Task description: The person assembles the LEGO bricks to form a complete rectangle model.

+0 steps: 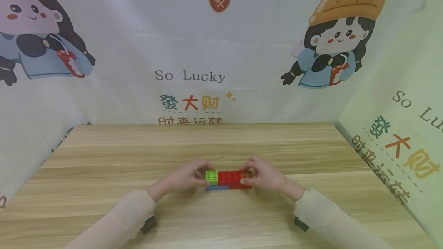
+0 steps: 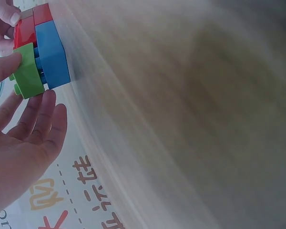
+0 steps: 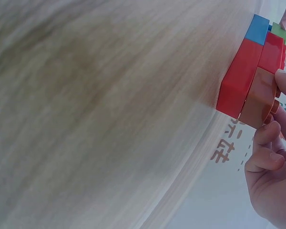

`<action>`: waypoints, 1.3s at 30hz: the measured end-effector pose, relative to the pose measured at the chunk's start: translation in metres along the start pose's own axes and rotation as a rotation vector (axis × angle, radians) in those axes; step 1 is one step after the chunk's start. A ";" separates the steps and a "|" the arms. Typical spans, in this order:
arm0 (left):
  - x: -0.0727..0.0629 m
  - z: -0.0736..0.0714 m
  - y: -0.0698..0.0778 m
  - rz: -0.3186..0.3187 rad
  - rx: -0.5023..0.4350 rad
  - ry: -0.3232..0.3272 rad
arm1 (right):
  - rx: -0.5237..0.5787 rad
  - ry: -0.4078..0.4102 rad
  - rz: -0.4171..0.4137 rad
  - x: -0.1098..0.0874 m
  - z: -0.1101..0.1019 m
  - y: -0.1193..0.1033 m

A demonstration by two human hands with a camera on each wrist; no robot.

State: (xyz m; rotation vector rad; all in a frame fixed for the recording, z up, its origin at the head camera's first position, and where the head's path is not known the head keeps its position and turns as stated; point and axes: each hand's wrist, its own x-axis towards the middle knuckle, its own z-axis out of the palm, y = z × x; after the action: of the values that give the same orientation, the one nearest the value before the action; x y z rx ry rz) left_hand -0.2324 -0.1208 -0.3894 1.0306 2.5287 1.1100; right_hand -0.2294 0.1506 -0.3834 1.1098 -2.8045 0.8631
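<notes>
A two-layer row of toy building bricks stands on the wooden table. Below are a blue brick (image 2: 53,55) and a red brick (image 3: 239,76); above them sit a green brick (image 1: 212,177), another red brick (image 1: 229,178) and a brown brick (image 3: 259,97). My left hand (image 1: 190,174) holds the green brick at the left end between thumb and fingers. Blue studs show in a gap between the green and blue bricks in the left wrist view. At the other end, my right hand (image 1: 265,174) grips the brown brick, its thumb on the near side and fingers behind.
The wooden table (image 1: 138,149) spreads around the bricks. A printed cloth (image 1: 131,49) hangs behind the table and along both sides. Dark wrist devices show under the sleeves, one by the left sleeve (image 1: 128,210) and one by the right sleeve (image 1: 322,210).
</notes>
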 end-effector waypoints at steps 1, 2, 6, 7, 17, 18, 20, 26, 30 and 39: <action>0.000 0.000 0.000 0.001 0.001 0.002 | -0.004 0.001 -0.001 0.000 0.000 0.000; 0.000 0.000 0.000 0.000 0.002 0.006 | -0.010 0.004 -0.003 0.000 0.000 0.000; 0.001 0.001 0.001 0.001 0.025 0.030 | -0.020 0.007 0.005 0.000 0.000 -0.001; 0.001 0.002 0.001 0.002 0.035 0.038 | -0.021 0.006 0.008 0.000 0.000 0.000; 0.008 -0.002 0.005 -0.013 0.179 0.040 | 0.010 0.004 0.009 0.000 0.002 0.000; 0.009 -0.003 0.006 -0.009 0.180 0.033 | 0.014 0.004 0.009 0.000 0.001 0.000; 0.010 -0.003 0.006 0.000 0.186 0.022 | 0.023 -0.002 0.017 -0.001 0.002 0.000; 0.011 -0.003 0.006 0.042 0.239 0.011 | 0.059 -0.016 0.046 -0.002 0.001 -0.001; 0.010 -0.003 0.010 0.046 0.299 0.005 | 0.061 -0.018 0.048 -0.002 0.000 -0.002; 0.007 0.001 0.016 0.077 0.507 0.035 | 0.039 -0.019 0.039 -0.001 -0.001 -0.004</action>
State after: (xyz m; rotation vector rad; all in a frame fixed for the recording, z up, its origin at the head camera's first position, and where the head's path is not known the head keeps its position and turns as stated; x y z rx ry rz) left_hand -0.2291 -0.1079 -0.3778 1.2330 2.8948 0.5045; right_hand -0.2261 0.1498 -0.3811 1.0776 -2.8462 0.9192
